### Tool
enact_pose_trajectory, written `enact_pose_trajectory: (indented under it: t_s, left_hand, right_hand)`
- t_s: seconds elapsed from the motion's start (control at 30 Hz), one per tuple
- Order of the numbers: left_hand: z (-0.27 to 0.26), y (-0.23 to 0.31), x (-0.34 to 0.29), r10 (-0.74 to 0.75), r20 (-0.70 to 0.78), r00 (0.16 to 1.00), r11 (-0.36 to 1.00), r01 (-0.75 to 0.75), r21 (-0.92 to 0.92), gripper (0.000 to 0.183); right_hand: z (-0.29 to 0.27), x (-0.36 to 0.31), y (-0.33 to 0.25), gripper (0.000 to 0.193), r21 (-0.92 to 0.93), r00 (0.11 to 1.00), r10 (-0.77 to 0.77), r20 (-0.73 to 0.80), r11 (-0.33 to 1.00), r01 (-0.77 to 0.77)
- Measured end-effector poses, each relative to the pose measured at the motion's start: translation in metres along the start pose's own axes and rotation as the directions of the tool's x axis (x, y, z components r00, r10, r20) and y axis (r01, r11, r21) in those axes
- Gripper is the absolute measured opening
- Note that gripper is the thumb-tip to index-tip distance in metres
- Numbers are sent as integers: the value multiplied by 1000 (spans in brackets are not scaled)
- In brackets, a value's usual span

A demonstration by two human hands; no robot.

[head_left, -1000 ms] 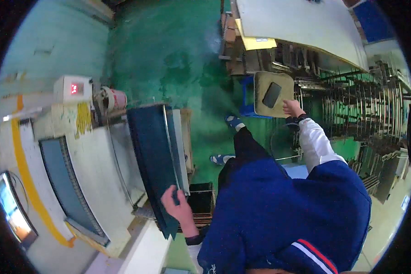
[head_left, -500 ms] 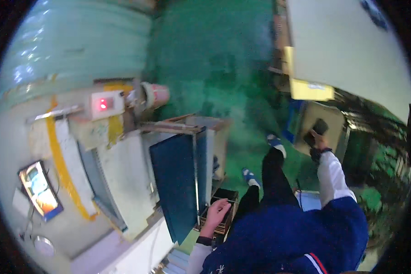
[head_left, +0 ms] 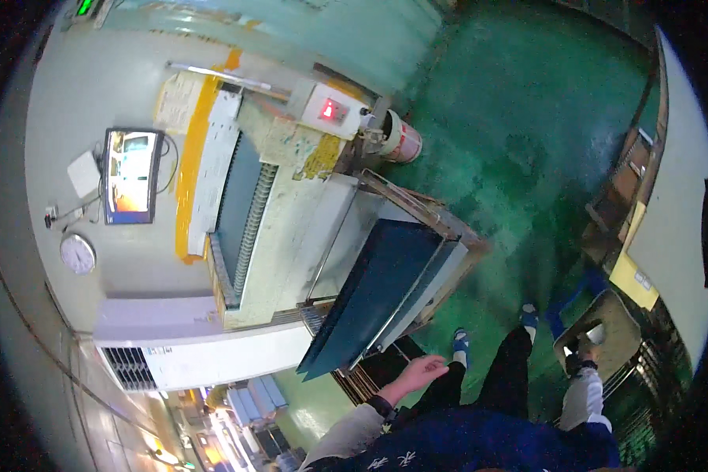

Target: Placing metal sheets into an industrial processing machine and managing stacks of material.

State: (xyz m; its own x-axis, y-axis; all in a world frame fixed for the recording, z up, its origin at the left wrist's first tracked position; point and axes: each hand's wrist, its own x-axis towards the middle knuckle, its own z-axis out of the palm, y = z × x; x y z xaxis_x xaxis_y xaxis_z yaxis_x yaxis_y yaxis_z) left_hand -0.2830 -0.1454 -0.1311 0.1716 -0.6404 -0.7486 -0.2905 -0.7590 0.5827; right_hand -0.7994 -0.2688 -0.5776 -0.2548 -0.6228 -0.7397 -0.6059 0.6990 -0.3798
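My right hand (head_left: 583, 351) is closed on a small flat object (head_left: 595, 334) whose visible face looks pale and shiny; its kind cannot be made out. The hand is above a brown padded board (head_left: 617, 326), which looks like a seat, on the right. My left hand (head_left: 422, 373) hangs in front of me with loosely bent fingers and nothing visible in it. Just left of that hand stands a rack holding large dark blue panels (head_left: 374, 291). The left hand appears apart from the panels.
A cream machine with a roller (head_left: 256, 216) and a red-lit control box (head_left: 332, 110) stands left. Beyond it is a white bucket (head_left: 402, 138). A monitor (head_left: 130, 177) and a round clock (head_left: 78, 253) hang on the wall. A pale tabletop (head_left: 676, 189) with yellow paper (head_left: 633, 279) borders the right.
The view has swung left, so the machine, rack and bucket stand farther right in it. The object in my right hand looked dark before and now shows a pale, shiny face.
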Motion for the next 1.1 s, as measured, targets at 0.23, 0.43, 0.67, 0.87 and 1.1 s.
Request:
enact_pose_trajectory:
  t_s: [0.23,0.43,0.67,0.87,1.1]
  left_hand:
    - [20,1,7,54,19,998,975,-48,-219,51]
    - [10,36,-28,-12,-290,957,838,-149,-525,57]
    - [2,17,-83,-185,-286,940,391,-197,-899,60]
    - [0,-29,-114,-189,-383,904,258,-331,-908,63]
    - [-12,-139,-137,-289,-242,926,36,-242,-970,57]
  right_hand:
    - [-4,-218,-290,44,206,661,-97,744,975,-89]
    - [47,-368,-374,54,176,213,-264,941,917,358]
    - [72,-460,-402,88,152,-3,-192,981,765,626]
    - [84,-500,-412,83,113,-87,-72,994,672,732]
    - [147,-485,-446,53,170,-170,-34,985,376,911]
